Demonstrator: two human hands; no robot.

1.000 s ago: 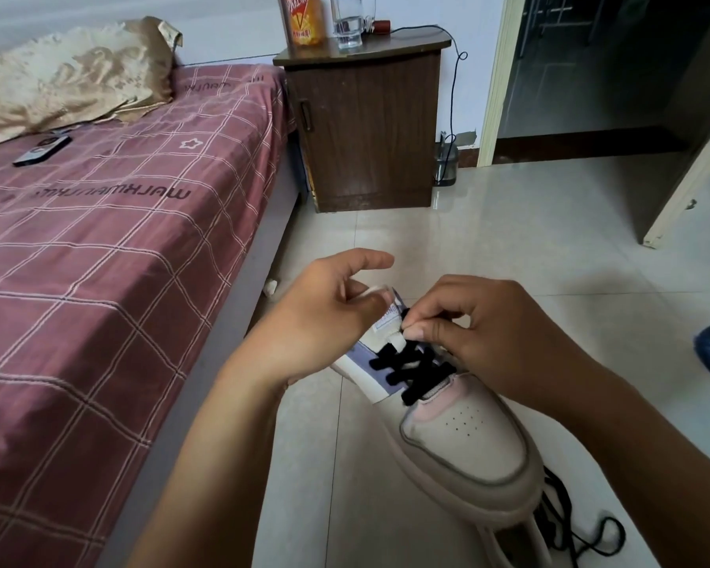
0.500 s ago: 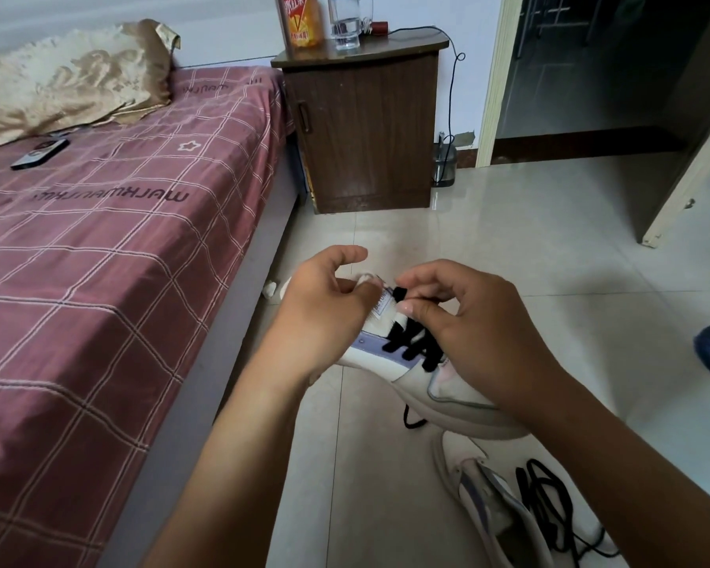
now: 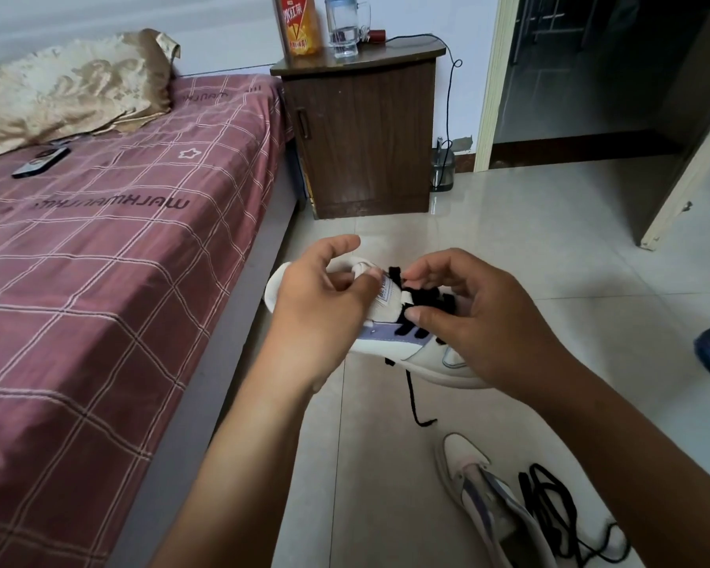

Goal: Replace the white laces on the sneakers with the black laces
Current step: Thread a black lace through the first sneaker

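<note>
Black lace (image 3: 417, 303) being threaded through a white sneaker (image 3: 390, 317) held above the floor (image 3: 529, 248).
Left hand (image 3: 324, 309) is gripping the sneaker's heel and tongue; right hand (image 3: 480, 317) is pinching the lace at the top eyelets. Second sneaker (image 3: 484, 502) is lying near right, beside another lace (image 3: 550, 510).

The held sneaker (image 3: 390, 321) is largely covered by the right hand (image 3: 480, 321); the second sneaker (image 3: 488, 502) is cut off by the bottom edge.
</note>
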